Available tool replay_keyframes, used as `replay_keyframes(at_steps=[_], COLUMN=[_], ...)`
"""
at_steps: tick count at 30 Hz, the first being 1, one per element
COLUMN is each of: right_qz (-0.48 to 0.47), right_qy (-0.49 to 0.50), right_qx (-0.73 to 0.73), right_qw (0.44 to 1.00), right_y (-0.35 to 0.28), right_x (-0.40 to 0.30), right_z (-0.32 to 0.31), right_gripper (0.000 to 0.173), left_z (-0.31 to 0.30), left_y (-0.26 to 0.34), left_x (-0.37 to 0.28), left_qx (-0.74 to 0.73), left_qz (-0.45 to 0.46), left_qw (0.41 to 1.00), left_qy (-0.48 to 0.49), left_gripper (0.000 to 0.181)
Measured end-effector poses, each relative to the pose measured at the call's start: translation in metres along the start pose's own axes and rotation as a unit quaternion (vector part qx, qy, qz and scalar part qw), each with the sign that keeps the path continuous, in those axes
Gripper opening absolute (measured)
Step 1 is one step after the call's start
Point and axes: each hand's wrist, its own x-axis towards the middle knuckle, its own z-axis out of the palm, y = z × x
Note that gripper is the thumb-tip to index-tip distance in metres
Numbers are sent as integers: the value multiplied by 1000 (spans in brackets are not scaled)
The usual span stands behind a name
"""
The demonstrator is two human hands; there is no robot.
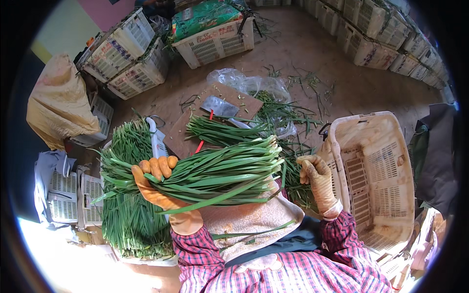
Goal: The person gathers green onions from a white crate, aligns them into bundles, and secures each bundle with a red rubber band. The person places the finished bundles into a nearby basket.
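Observation:
My left hand (pixel 157 183), in an orange rubber glove, is closed around the leafy end of a bundle of green garlic chives (pixel 220 172). The pale cut ends point to the right, over the cloth (pixel 249 216) on my lap. To the right of those ends is my right hand (pixel 315 170) in a stained glove, its fingers curled; whether anything small is between them cannot be told. Beyond the bundle, more chives (pixel 227 130) rest on a board (pixel 183 128) by a red strip (pixel 199 146). A cleaver's metal blade (pixel 220 106) also lies there.
A crate of stacked chives (pixel 132 227) stands at my left, a plastic crate (pixel 381 175) without chives at my right. Loose chives (pixel 300 183) and a clear plastic bag (pixel 234 77) lie on the floor. Stacked crates (pixel 121 47) stand farther off on both sides.

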Motion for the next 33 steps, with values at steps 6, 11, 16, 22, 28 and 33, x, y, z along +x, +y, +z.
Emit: replay_keyframes(at_steps=[6,11,16,22,28,33], right_qz=[-449,-340,-105,-11,108,83], right_qy=[-65,-91,-101,-62,-293,-178], right_qx=[-431,-117,202,-42,34,-7], right_qw=[780,929,969,997,949,980], right_y=[-34,-1,-3,19,-9,-4], right_x=[-3,18,10,18,-2,-4], right_z=[58,56,27,-51,28,32], right_gripper=[49,21,16,30,53,13], left_z=[11,33,10,-30,-21,-14], left_y=[-25,-39,-32,7,-2,6], left_x=[-7,-11,-9,0,-2,-5], left_qx=[131,142,99,-77,-130,-169], left_qz=[24,-3,-10,-46,-77,-87], left_qw=[982,964,976,992,984,973], left_qy=[132,224,196,86,93,131], left_gripper=[29,31,30,28,25,28])
